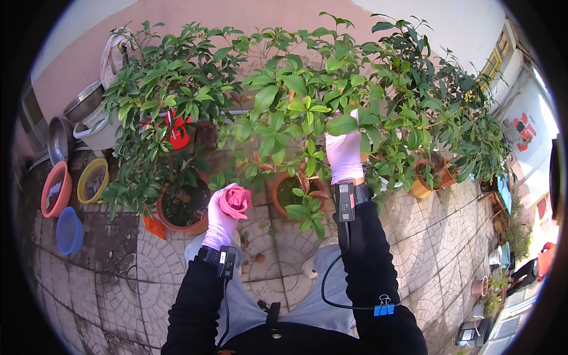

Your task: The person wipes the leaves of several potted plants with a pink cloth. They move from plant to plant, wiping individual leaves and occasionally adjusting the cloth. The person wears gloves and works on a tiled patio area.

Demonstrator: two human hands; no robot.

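My left hand (221,219), in a pale pink glove, grips a crumpled dark pink cloth (235,202) in front of a terracotta pot (162,216). Gloved the same way, my right hand (345,153) reaches up into the leafy branches of a potted shrub (284,84). Leaves cover most of its fingers, so whether they hold a leaf or stem cannot be made out. Below and between my hands stands another terracotta pot (276,195), with green and reddish-brown leaves hanging over it. Each wrist carries a strapped black device with a cable.
On the left are a pink basin (57,188), a yellow basin (93,180), a blue basin (69,231) and metal bowls (61,141). A red object (179,133) hangs behind leaves. A yellow pot (420,188) stands right. Patterned paving (417,257) surrounds my feet; a wall (186,13) rises behind.
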